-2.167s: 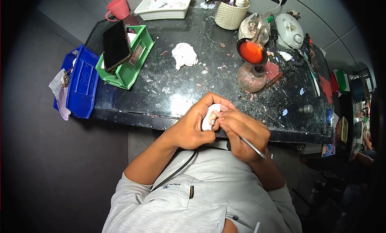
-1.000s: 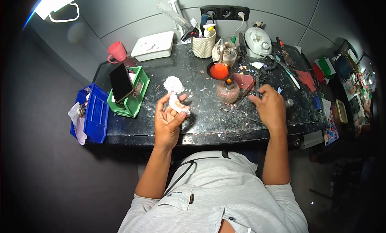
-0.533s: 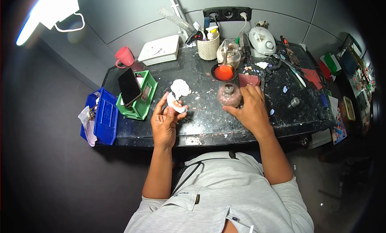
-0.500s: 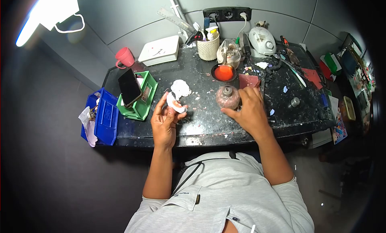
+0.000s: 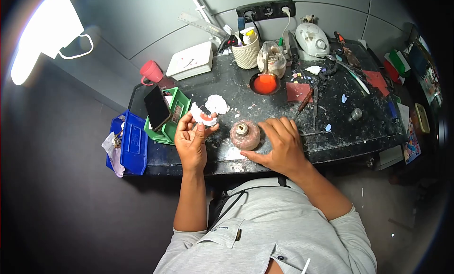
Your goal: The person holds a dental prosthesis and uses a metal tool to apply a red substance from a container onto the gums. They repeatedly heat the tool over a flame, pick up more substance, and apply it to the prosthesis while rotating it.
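My left hand [image 5: 191, 144] pinches a white plaster dental model [image 5: 204, 118] with pink-red wax and teeth along its ridge, held above the table. A second white plaster piece [image 5: 217, 104] lies just beyond those fingertips. My right hand [image 5: 281, 148] curves around the near right side of a round glass spirit lamp [image 5: 245, 137], thumb at its front and index finger at its right edge. The lamp stands upright, its metal neck uppermost. No flame shows on it.
Behind the lamp sits a dark bowl of red-orange material [image 5: 265, 84]. Red wax sheet [image 5: 299, 91], knives and scraps lie to the right, near a small metal cup [image 5: 356, 114]. A green bin [image 5: 165, 132] holding a phone [image 5: 157, 107] and a blue bin [image 5: 134, 146] stand left.
My right hand has brought the spirit lamp nearer and leftward, toward the table's front edge. My left hand still holds the dental model, now turned slightly. The view has shifted a little.
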Demonstrator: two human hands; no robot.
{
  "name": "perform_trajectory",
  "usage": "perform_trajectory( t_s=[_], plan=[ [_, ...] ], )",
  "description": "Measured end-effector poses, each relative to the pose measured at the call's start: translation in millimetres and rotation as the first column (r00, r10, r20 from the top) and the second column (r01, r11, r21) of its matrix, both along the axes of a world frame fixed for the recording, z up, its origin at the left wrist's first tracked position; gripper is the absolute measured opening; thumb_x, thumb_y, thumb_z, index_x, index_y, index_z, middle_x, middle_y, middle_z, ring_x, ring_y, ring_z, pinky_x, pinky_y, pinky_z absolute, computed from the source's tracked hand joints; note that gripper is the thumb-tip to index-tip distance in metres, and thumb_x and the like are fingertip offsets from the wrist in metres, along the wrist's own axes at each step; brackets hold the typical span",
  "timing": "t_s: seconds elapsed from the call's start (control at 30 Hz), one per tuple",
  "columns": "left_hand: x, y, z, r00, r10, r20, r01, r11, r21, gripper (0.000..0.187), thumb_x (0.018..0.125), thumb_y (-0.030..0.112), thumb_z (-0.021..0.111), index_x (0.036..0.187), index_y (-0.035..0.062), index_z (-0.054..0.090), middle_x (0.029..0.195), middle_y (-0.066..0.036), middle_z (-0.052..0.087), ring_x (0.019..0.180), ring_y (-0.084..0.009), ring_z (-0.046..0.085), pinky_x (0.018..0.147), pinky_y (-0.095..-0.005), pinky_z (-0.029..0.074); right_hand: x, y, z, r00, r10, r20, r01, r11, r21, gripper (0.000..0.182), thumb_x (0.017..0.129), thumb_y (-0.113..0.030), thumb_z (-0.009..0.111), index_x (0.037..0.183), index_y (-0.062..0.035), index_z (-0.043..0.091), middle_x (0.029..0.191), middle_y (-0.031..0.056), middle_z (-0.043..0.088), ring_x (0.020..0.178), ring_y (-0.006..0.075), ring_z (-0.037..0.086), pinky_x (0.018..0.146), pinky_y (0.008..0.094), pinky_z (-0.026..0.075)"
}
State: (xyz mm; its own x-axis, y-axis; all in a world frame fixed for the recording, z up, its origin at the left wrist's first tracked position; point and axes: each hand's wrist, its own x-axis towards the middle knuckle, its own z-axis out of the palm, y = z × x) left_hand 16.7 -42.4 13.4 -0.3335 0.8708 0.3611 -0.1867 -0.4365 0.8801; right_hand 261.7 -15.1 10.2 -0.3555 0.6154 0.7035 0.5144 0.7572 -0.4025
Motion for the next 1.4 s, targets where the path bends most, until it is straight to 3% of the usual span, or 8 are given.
perform_trajectory(
  t_s=[0.2,0.4,0.57,0.73,0.93,1.13,1.27,1.4],
  plan=[
    [14.1,4.3,11.9,0.988,-0.027,-0.152,0.047,0.991,0.127,0.045,0.094,-0.001,0.07,0.133,-0.0059,0.048,0.124,-0.018,0.062,0.113,-0.0329,0.068,0.088,-0.0439,0.064,5.7,1.7,2.6,0.997,0.003,-0.082,0.003,0.997,0.075,0.058,0.074,-0.049,0.085,0.096,0.0025,0.067,0.091,0.0102,0.062,0.082,0.0255,0.055,0.077,0.0382,0.045],
    [25.0,-34.5,29.7,0.975,-0.148,-0.166,0.124,0.982,-0.143,0.041,0.093,0.004,0.074,0.126,-0.0108,0.055,0.104,-0.016,0.069,0.084,-0.02,0.072,0.067,-0.0327,0.064,15.0,-7.6,3.5,0.973,0.22,-0.074,-0.2,0.957,0.209,0.047,0.08,-0.043,0.079,0.112,-0.0082,0.073,0.093,0.0045,0.061,0.082,0.02,0.053,0.076,0.0349,0.042],
    [37.3,-60.7,30.3,0.96,-0.224,-0.166,0.179,0.952,-0.247,0.041,0.091,-0.002,0.073,0.126,-0.0129,0.055,0.106,-0.019,0.069,0.086,-0.0204,0.072,0.066,-0.0315,0.065,6.0,-11.6,0.8,0.912,0.407,0.051,-0.407,0.881,0.242,0.052,0.079,-0.038,0.077,0.127,-0.0193,0.073,0.089,0.0026,0.06,0.077,0.0173,0.051,0.078,0.0331,0.038],
    [37.8,-71.1,27.5,0.946,-0.267,-0.185,0.22,0.945,-0.24,0.041,0.093,-0.004,0.07,0.129,-0.0125,0.052,0.106,-0.015,0.067,0.096,-0.0193,0.071,0.071,-0.0286,0.065,11.2,-9.9,2.5,0.89,0.447,0.085,-0.455,0.88,0.138,0.058,0.075,-0.027,0.075,0.132,-0.0164,0.068,0.085,0.0019,0.055,0.074,0.019,0.049,0.071,0.0361,0.038],
    [45.5,-73.7,21.8,0.946,-0.207,-0.249,0.148,0.96,-0.237,0.043,0.091,-0.006,0.071,0.129,-0.0127,0.053,0.106,-0.018,0.068,0.095,-0.0224,0.071,0.071,-0.032,0.065,11.2,-6.8,1.9,0.876,0.478,0.054,-0.478,0.852,0.214,0.048,0.073,-0.019,0.074,0.116,-0.0005,0.07,0.075,0.0034,0.05,0.068,0.0206,0.048,0.065,0.036,0.037],
    [46.6,-74.4,20.9,0.907,-0.129,-0.401,0.066,0.984,-0.167,0.043,0.091,-0.008,0.07,0.13,-0.0127,0.051,0.109,-0.019,0.067,0.094,-0.0209,0.07,0.075,-0.0304,0.064,13.7,-7.5,0.3,0.931,0.363,-0.046,-0.353,0.923,0.152,0.036,0.072,-0.013,0.072,0.107,-0.003,0.071,0.07,0.003,0.049,0.064,0.0208,0.048,0.063,0.0362,0.036],
    [47.7,-73.4,17.1,0.902,-0.105,-0.419,0.044,0.987,-0.153,0.042,0.091,-0.008,0.07,0.129,-0.0124,0.052,0.111,-0.019,0.066,0.093,-0.0204,0.069,0.076,-0.0305,0.064,8.7,-7.7,-0.3,0.869,0.492,0.047,-0.492,0.852,0.177,0.032,0.071,-0.013,0.074,0.101,-0.0022,0.07,0.069,0.0031,0.048,0.062,0.0215,0.047,0.061,0.0365,0.036],
    [49.8,-72.1,18.1,0.941,-0.101,-0.324,0.054,0.987,-0.152,0.042,0.091,-0.007,0.07,0.129,-0.0121,0.053,0.11,-0.019,0.066,0.092,-0.0203,0.07,0.076,-0.0308,0.064,11.9,-4.2,-5.2,0.924,0.336,-0.185,-0.313,0.939,0.14,0.02,0.073,-0.012,0.071,0.092,-0.0036,0.07,0.066,0.0054,0.055,0.056,0.022,0.049,0.057,0.0369,0.037]
  ],
)
